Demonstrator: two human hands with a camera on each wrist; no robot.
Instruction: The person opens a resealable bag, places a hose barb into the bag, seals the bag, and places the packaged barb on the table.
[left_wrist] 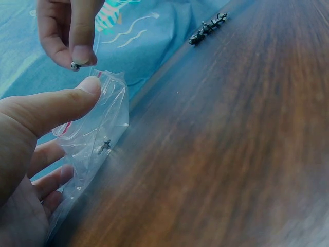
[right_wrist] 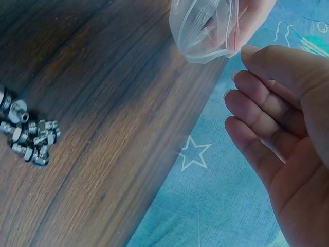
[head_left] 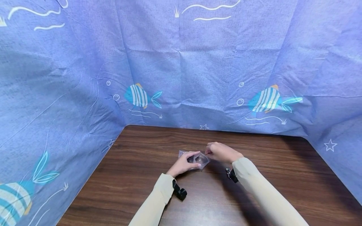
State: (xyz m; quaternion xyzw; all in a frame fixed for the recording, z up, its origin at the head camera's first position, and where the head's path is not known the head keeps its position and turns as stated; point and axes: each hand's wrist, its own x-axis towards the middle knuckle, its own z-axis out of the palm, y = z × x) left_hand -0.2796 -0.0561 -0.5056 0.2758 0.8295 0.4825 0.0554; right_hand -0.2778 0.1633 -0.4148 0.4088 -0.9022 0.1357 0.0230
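Note:
My left hand (head_left: pixel 182 164) holds a clear zip-lock bag (head_left: pixel 202 160) between thumb and fingers, its mouth spread towards the right. One small dark metal piece (left_wrist: pixel 105 146) shows through the plastic in the left wrist view. Just beyond the bag's mouth is my right hand (head_left: pixel 222 152), thumb and fingertips together on a small metal fitting (left_wrist: pixel 75 66), mostly covered by them. In the right wrist view the bag (right_wrist: pixel 203 31) hangs close to the right fingertips, and the fitting is hidden.
A pile of small silver metal fittings (right_wrist: pixel 32 135) lies on the wooden table (head_left: pixel 135 163), beside the right wrist in the head view. Blue cloth (head_left: pixel 209 72) printed with fish hangs behind the table and along its sides.

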